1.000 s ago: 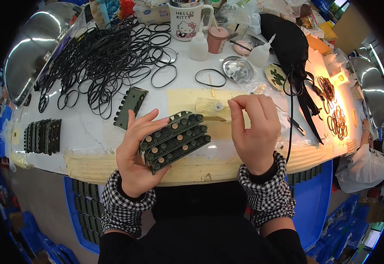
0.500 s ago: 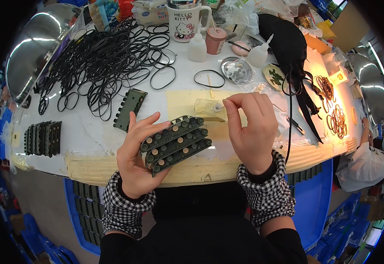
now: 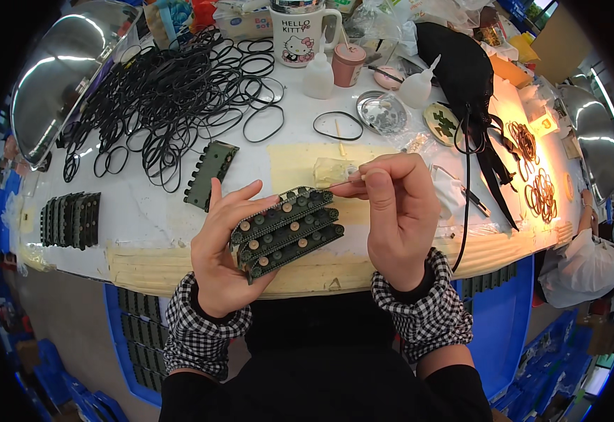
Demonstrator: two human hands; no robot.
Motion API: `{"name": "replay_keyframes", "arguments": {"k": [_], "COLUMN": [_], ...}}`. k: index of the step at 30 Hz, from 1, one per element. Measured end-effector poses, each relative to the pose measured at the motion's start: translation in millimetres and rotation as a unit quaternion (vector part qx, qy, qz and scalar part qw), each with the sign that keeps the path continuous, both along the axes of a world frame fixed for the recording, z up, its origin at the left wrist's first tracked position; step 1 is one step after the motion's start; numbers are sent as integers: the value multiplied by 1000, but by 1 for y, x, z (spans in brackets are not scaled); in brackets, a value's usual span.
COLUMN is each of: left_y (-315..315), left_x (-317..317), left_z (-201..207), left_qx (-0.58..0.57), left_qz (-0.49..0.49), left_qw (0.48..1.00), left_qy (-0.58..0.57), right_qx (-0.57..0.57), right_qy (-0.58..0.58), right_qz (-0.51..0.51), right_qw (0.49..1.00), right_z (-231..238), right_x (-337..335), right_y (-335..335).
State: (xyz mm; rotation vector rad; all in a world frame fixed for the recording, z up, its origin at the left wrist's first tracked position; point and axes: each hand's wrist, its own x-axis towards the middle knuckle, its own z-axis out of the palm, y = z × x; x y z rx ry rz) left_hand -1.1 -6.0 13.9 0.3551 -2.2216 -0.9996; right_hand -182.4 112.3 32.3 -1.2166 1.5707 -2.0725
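My left hand (image 3: 217,260) is wrapped round a stack of dark green toy tank track pieces (image 3: 294,243), with tan and green wheels along their sides and the stack tilted up to the right. Between thumb and forefinger, my right hand (image 3: 407,225) pinches a thin stick (image 3: 344,185), whose tip is at the right end of the uppermost piece; contact is too fine to tell. Just behind that hand sits a small tape-wrapped holder (image 3: 329,171), partly hidden by the fingers. A loose green piece (image 3: 212,172) lies beyond my left hand.
A tangle of black rubber bands (image 3: 152,105) spreads at the far left, with a row of green pieces (image 3: 70,220) nearer. White squeeze bottles (image 3: 318,76), a mug (image 3: 300,42) and a black bag (image 3: 455,60) stand behind. Blue trays (image 3: 500,330) sit below the table edge.
My right hand has brought the stick from the tape-wrapped holder toward the right end of the stack and turned at the wrist. My left hand keeps its hold.
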Motion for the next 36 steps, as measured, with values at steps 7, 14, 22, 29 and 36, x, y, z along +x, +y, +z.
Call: {"name": "replay_keyframes", "arguments": {"k": [7, 14, 22, 29, 36], "left_y": [0, 0, -1, -1, -1], "left_x": [0, 0, 1, 0, 1], "left_z": [0, -2, -4, -3, -3], "left_qx": [-4, -7, 9, 21, 14], "left_qz": [1, 7, 13, 4, 6], "left_qw": [1000, 1000, 1000, 1000, 1000], "left_qy": [1, 3, 15, 14, 15], "right_qx": [2, 4, 67, -12, -9], "right_qy": [17, 152, 389, 70, 53], "right_qz": [6, -126, -205, 2, 27], "right_qw": [1000, 980, 896, 997, 998], "right_z": [0, -3, 5, -2, -4], "right_x": [-1, -15, -25, -2, -1], "right_y": [-1, 0, 8, 7, 5]}}
